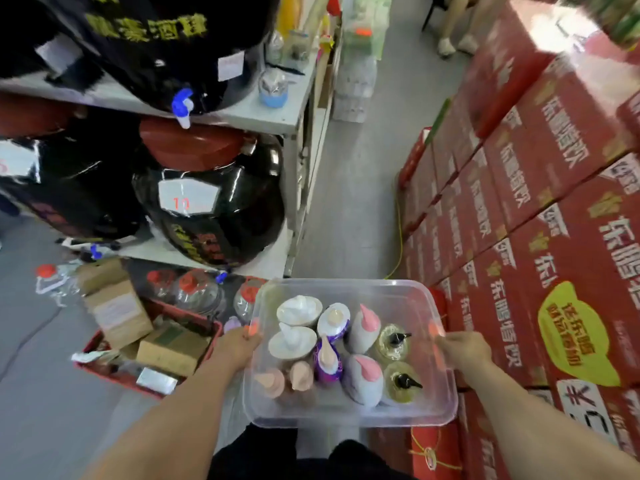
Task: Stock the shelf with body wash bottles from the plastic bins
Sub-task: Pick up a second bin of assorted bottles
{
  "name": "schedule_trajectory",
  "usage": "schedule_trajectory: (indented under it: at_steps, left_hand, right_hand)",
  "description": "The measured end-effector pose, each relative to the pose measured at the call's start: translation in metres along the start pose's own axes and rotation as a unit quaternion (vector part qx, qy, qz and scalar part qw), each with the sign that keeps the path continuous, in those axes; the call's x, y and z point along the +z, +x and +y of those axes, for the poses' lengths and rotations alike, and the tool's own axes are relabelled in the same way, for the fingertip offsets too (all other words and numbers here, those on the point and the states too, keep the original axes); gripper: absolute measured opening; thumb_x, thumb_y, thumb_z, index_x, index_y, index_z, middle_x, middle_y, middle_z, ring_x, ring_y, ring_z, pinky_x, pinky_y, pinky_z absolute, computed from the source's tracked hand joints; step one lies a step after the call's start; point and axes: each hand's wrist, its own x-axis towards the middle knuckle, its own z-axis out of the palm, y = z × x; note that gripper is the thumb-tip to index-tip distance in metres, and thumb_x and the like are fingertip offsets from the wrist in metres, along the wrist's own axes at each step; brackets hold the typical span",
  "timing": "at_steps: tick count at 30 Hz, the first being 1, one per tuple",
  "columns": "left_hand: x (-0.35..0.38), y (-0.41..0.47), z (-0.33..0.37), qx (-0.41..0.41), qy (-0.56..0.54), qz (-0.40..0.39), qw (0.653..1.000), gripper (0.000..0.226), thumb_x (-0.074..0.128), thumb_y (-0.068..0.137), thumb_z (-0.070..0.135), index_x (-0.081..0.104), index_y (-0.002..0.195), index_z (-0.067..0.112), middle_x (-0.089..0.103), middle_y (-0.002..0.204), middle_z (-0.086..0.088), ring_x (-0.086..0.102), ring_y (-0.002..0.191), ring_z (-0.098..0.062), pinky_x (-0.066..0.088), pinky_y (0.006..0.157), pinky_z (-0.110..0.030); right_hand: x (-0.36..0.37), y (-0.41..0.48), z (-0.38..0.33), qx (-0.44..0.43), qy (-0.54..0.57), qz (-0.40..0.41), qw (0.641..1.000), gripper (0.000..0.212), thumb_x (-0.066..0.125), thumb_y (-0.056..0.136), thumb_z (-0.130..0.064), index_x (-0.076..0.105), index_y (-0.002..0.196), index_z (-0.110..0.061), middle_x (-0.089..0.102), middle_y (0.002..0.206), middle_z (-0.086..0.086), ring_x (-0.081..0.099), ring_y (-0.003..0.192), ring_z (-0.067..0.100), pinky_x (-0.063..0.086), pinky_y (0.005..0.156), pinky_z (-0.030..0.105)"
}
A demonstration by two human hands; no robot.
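I carry a clear plastic bin in front of my body, above the aisle floor. My left hand grips its left rim and my right hand grips its right rim. Inside stand several pump bottles: white ones at the left, a purple one in the middle, grey ones with pink pumps, two yellowish ones with black pumps at the right, and peach-topped ones at the near left.
A grey shelf unit at the left holds big black jars with red lids. On the floor lies a red crate of cartons beside clear jugs. Stacked red cartons wall the right. A person's legs stand far down the aisle.
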Motion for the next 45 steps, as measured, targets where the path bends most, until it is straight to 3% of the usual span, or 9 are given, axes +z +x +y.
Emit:
schedule_trajectory:
  at_steps: [4, 7, 13, 21, 24, 32, 37, 41, 45]
  left_hand:
    - [-0.023, 0.051, 0.082, 0.037, 0.012, -0.027, 0.999, 0.040, 0.055, 0.095, 0.045, 0.070, 0.095, 0.008, 0.071, 0.093, -0.018, 0.068, 0.099, -0.036, 0.050, 0.086, -0.036]
    - [-0.031, 0.090, 0.136, 0.050, 0.047, -0.030, 0.997, 0.042, 0.055, 0.095, 0.048, 0.071, 0.099, 0.009, 0.072, 0.101, -0.018, 0.068, 0.096, -0.034, 0.051, 0.083, -0.036]
    - [-0.033, 0.143, 0.250, 0.063, 0.083, -0.024, 0.994, 0.033, 0.054, 0.097, 0.040, 0.067, 0.090, 0.010, 0.070, 0.101, -0.016, 0.065, 0.099, -0.033, 0.046, 0.080, -0.032]
    - [-0.041, 0.208, 0.371, 0.043, 0.073, -0.002, 0.996, 0.046, 0.038, 0.099, 0.056, 0.059, 0.076, 0.021, 0.068, 0.095, -0.014, 0.062, 0.082, -0.030, 0.047, 0.073, -0.031]
    - [-0.052, 0.240, 0.404, 0.022, 0.073, 0.004, 0.997, 0.049, 0.034, 0.098, 0.059, 0.064, 0.086, 0.022, 0.066, 0.092, -0.011, 0.062, 0.080, -0.028, 0.046, 0.071, -0.030]
    - [-0.101, 0.358, 0.499, 0.069, 0.099, -0.005, 0.993, 0.045, 0.040, 0.102, 0.041, 0.069, 0.095, 0.007, 0.067, 0.104, -0.016, 0.061, 0.093, -0.030, 0.047, 0.080, -0.035]
    - [-0.141, 0.413, 0.560, 0.068, 0.143, -0.003, 0.987, 0.041, 0.038, 0.104, 0.033, 0.067, 0.104, 0.004, 0.066, 0.112, -0.021, 0.058, 0.095, -0.029, 0.038, 0.077, -0.031]
    - [-0.170, 0.469, 0.611, 0.062, 0.135, 0.016, 0.989, 0.039, 0.043, 0.102, 0.037, 0.070, 0.111, 0.010, 0.068, 0.110, -0.021, 0.064, 0.096, -0.033, 0.049, 0.084, -0.034]
    - [-0.189, 0.527, 0.658, 0.044, 0.107, 0.042, 0.992, 0.044, 0.046, 0.100, 0.044, 0.073, 0.110, 0.011, 0.068, 0.113, -0.022, 0.065, 0.100, -0.036, 0.051, 0.087, -0.037]
  right_hand:
    - [-0.029, 0.038, -0.018, 0.054, 0.041, 0.027, 0.997, 0.025, 0.075, 0.085, -0.031, 0.079, 0.073, -0.009, 0.069, 0.066, 0.009, 0.056, 0.061, 0.020, 0.042, 0.063, 0.028]
    - [-0.047, 0.070, -0.031, 0.075, 0.074, 0.040, 0.994, 0.031, 0.073, 0.087, -0.027, 0.068, 0.060, -0.011, 0.063, 0.057, 0.003, 0.061, 0.060, 0.022, 0.044, 0.061, 0.028]
    - [-0.084, 0.158, -0.055, 0.098, 0.055, 0.033, 0.993, 0.024, 0.069, 0.088, -0.030, 0.080, 0.083, -0.009, 0.073, 0.074, 0.009, 0.060, 0.065, 0.021, 0.045, 0.057, 0.024]
    - [-0.139, 0.271, -0.112, 0.112, 0.055, 0.020, 0.992, 0.040, 0.067, 0.091, -0.038, 0.072, 0.062, -0.010, 0.057, 0.050, 0.000, 0.049, 0.044, 0.009, 0.040, 0.043, 0.020]
    - [-0.154, 0.308, -0.146, 0.105, 0.068, 0.027, 0.992, 0.040, 0.067, 0.091, -0.036, 0.068, 0.060, -0.011, 0.056, 0.051, 0.000, 0.049, 0.044, 0.008, 0.034, 0.036, 0.014]
    - [-0.174, 0.407, -0.241, 0.109, 0.071, 0.028, 0.991, 0.026, 0.078, 0.080, -0.034, 0.075, 0.065, -0.014, 0.073, 0.071, 0.011, 0.066, 0.068, 0.024, 0.049, 0.066, 0.031]
    - [-0.189, 0.476, -0.308, 0.095, 0.066, 0.033, 0.993, 0.039, 0.076, 0.081, -0.038, 0.062, 0.053, -0.015, 0.064, 0.058, 0.003, 0.061, 0.061, 0.017, 0.039, 0.055, 0.027]
    - [-0.205, 0.542, -0.363, 0.080, 0.070, 0.032, 0.994, 0.045, 0.075, 0.082, -0.039, 0.055, 0.049, -0.018, 0.057, 0.056, 0.005, 0.056, 0.063, 0.019, 0.037, 0.060, 0.027]
    - [-0.217, 0.624, -0.415, 0.077, 0.086, 0.004, 0.993, 0.032, 0.077, 0.081, -0.040, 0.070, 0.063, -0.015, 0.072, 0.070, 0.010, 0.069, 0.072, 0.024, 0.045, 0.061, 0.027]
